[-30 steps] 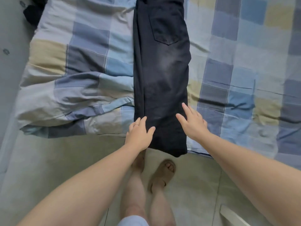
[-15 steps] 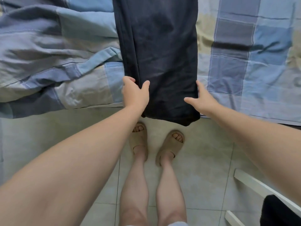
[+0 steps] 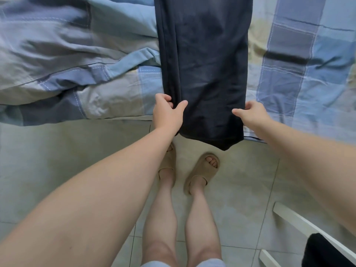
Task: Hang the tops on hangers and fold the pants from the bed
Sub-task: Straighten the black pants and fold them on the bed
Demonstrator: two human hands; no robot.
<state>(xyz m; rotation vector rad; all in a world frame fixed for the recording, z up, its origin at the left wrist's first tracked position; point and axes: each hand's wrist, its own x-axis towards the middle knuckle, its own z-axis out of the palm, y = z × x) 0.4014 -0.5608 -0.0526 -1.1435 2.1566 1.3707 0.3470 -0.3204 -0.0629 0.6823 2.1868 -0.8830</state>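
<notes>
Dark navy pants (image 3: 206,70) lie lengthwise on the bed, folded leg on leg, with the hem end hanging over the near edge. My left hand (image 3: 167,114) grips the left edge of the legs near the hem, thumb on top and fingers curled under the fabric. At the right edge of the legs, my right hand (image 3: 252,114) pinches the cloth, thumb pointing left across it. The waist end is out of the frame at the top.
The bed carries a blue, grey and beige checked cover (image 3: 300,74), bunched into folds on the left (image 3: 67,60). I stand on pale floor tiles (image 3: 57,155) in tan slippers. A white frame (image 3: 300,224) with a black cloth (image 3: 327,251) sits at the lower right.
Both hands came down from flat above the pant legs to the leg edges and closed on them. The view tilted down toward the floor.
</notes>
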